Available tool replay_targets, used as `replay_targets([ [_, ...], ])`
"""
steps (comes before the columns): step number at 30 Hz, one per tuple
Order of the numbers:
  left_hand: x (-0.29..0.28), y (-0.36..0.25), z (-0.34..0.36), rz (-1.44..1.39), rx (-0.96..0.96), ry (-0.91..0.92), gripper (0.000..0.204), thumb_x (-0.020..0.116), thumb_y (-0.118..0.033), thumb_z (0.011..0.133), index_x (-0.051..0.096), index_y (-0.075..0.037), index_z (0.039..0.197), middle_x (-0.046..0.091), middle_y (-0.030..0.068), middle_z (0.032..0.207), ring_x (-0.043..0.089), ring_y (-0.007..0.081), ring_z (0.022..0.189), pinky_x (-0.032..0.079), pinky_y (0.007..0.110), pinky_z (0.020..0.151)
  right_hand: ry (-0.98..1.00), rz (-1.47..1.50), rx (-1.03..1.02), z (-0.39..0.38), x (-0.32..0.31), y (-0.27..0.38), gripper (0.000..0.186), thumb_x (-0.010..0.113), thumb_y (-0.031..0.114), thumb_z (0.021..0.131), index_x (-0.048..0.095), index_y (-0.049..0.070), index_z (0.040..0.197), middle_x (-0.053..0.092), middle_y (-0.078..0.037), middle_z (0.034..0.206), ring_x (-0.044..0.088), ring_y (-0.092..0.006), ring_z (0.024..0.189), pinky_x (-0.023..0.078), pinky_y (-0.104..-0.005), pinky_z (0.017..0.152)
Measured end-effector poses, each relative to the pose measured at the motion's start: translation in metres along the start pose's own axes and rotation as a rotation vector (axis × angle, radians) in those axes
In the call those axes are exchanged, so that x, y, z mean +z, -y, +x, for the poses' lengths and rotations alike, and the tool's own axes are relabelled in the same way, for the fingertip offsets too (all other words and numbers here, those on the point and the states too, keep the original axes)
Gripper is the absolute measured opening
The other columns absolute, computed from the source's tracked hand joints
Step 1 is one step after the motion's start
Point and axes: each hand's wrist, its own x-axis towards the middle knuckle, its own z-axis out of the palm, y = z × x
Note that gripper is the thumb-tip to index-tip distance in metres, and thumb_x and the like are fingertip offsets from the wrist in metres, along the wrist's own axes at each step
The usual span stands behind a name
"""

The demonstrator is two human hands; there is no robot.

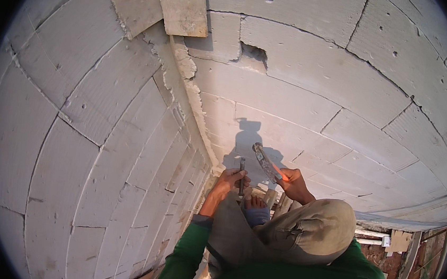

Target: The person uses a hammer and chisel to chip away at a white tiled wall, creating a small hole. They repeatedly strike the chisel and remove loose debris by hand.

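Note:
My left hand (226,184) is closed around a short dark chisel (242,168), held nearly upright in front of the wall corner. My right hand (297,187) grips a hammer (265,162) by its orange handle, its worn metal head tilted up and left toward the chisel. A gap separates the two tools. Both hands are in front of my bent knee (328,223) and above my foot in a grey-blue sandal (256,215). The pale block wall (300,114) ahead carries my shadow, and neither tool appears to touch it.
Another block wall (111,145) meets it at the left, with rough mortar (197,102) down the corner. A broken hole (254,57) sits high in the wall ahead, near two wooden boards (182,8). Wooden pieces (283,204) lie under my foot. Poles (446,233) and reddish ground are at lower right.

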Motion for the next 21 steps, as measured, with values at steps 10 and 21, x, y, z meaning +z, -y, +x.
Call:
replay_targets([
  [10, 0.036, -0.244, 0.097, -0.048, 0.427, 0.070, 0.037, 0.058, -0.037, 0.106, 0.065, -0.002, 0.114, 0.065, 0.0050, 0.075, 0.050, 0.0042, 0.056, 0.033, 0.019, 0.042, -0.120, 0.129, 0.208, -0.004, -0.004, 0.014, 0.046, 0.075, 0.031, 0.097, 0.059, 0.004, 0.063, 0.044, 0.007, 0.056, 0.035, -0.0051, 0.055, 0.027, -0.0312, 0.049],
  [21, 0.016, -0.288, 0.167, -0.377, 0.089, 0.299, 0.023, 0.060, -0.023, 0.105, 0.062, 0.000, 0.105, 0.066, 0.0101, 0.075, 0.059, 0.0104, 0.056, 0.030, 0.019, 0.034, -0.075, -0.213, -0.294, 0.087, -0.025, 0.038, 0.033, 0.074, 0.026, 0.089, 0.057, -0.001, 0.082, 0.052, -0.017, 0.060, 0.054, -0.0345, 0.052, 0.044, -0.0425, 0.053],
])
